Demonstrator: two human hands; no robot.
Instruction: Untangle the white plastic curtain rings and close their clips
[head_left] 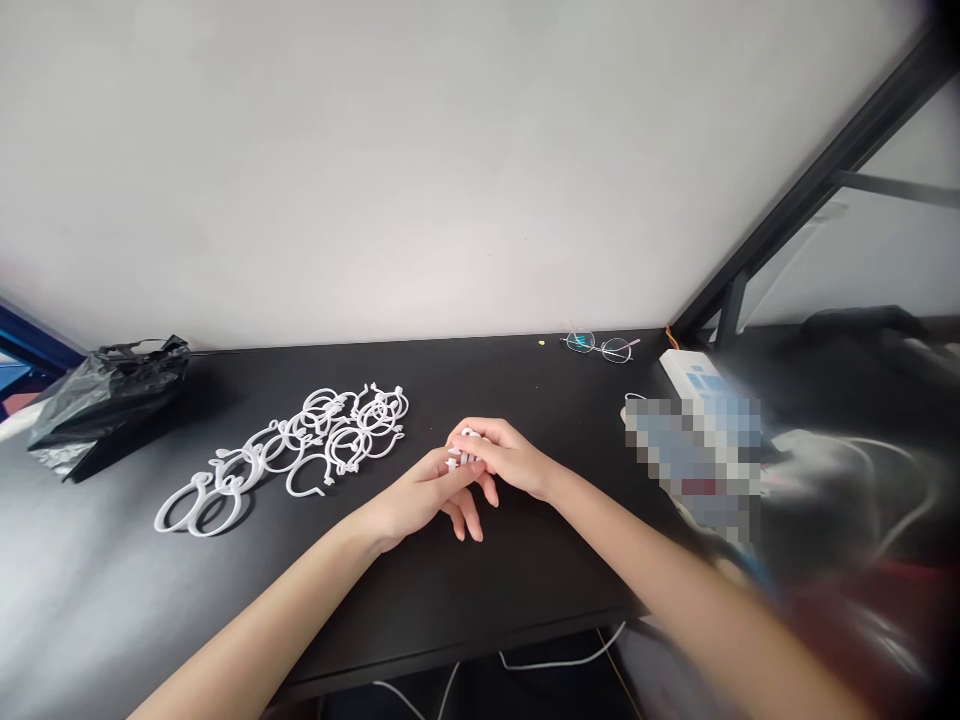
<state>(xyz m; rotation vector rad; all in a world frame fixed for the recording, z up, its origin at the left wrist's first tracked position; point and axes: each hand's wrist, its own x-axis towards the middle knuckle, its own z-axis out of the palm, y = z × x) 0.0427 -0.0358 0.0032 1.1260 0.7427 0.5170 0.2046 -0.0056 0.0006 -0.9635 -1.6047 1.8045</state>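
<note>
We count one table (525,575), one black plastic bag (105,405), one pair of glasses (616,350), one white box (684,368) and one yellow speck (541,343). Our two hands are one left hand (424,490) and one right hand (511,458), with several small white pieces (465,458). We see more than ten white rings (306,493), overlapping too much for an exact count.

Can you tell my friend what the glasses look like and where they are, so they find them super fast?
Find the black desk and look along its back edge, by the pale wall. Toward the right, before the white box, lie the glasses. They have two round, clear lenses in thin frames, unlike the solid box or the tiny yellow speck on their left.
</note>
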